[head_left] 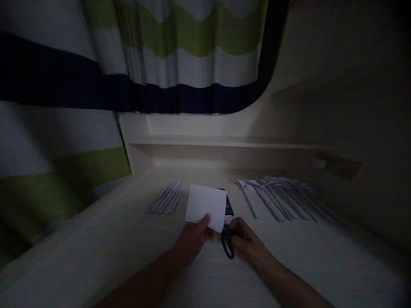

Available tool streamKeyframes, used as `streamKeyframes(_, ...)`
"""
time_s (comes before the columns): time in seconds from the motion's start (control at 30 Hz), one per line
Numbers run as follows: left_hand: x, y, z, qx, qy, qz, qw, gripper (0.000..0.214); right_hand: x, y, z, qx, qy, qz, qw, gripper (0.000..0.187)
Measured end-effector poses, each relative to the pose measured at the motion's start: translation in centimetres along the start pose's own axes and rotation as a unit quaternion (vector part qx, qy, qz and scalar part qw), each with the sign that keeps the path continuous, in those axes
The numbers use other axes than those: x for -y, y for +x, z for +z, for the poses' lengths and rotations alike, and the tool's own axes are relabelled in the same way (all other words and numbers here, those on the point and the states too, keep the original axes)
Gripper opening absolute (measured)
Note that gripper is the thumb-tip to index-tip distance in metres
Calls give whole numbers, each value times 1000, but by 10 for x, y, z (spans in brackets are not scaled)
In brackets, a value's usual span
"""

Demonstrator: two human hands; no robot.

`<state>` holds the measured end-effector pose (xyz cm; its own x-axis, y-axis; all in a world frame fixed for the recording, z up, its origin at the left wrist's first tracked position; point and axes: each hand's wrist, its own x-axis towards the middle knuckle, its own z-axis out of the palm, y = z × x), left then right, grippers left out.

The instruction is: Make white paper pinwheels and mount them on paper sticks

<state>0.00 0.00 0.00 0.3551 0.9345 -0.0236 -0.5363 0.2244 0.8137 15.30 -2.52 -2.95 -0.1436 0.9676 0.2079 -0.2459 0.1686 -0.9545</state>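
Note:
My left hand [197, 234] pinches the lower edge of a white sheet of paper [206, 205], thumb on top and fingers beneath. The sheet is held up above the table, tilted toward me. In my right hand [242, 235] is a pair of scissors with dark handles [227, 246], at the sheet's lower right corner. The blades are hidden, so I cannot tell whether they touch the paper. Partly covered by the sheet, a dark phone-like device [228, 207] with a lit screen lies on the table.
Narrow paper strips [165, 197] lie in a row on the left of the table [128, 248]. Several longer folded paper pieces [279, 199] overlap on the right. A low shelf [224, 142] runs along the back. Striped curtains [192, 51] hang at the left and above.

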Motion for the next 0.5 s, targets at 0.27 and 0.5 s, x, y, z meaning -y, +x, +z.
streamKeyframes(0.27,5,1,5,-16,-14,3,1000,28,-1,-1,10,26,-110,14,994,17)
streamKeyframes(0.5,8,-2,7,9,16,6,1000,27,17,-6,16,30,20,73,997,15)
